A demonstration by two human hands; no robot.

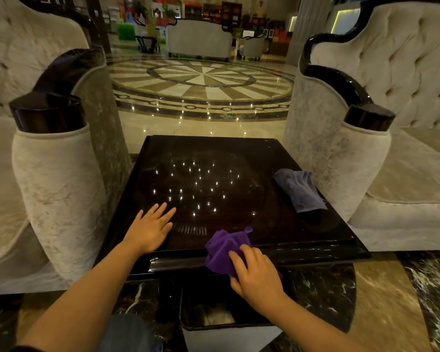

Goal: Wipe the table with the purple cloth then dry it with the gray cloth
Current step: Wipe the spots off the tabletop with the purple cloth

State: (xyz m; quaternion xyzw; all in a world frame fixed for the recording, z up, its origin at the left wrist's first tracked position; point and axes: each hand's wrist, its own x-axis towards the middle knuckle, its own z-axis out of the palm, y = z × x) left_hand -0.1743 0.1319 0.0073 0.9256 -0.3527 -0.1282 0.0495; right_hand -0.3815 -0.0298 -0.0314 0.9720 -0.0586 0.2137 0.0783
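Observation:
A glossy dark square table [226, 158] stands right in front of me, its top reflecting ceiling lights. A crumpled purple cloth [224, 246] lies at the table's near edge, hanging partly over it. My right hand [257, 278] grips this cloth from the near side. My left hand [150, 228] rests flat on the near left part of the tabletop, fingers spread, holding nothing. A gray cloth [299, 189] lies bunched along the table's right edge, away from both hands.
Cream tufted armchairs with black trim flank the table closely: one on the left [59, 179], one on the right [341, 163]. A dark bin [208, 318] sits below the table's near edge. A polished patterned marble floor [203, 82] stretches beyond.

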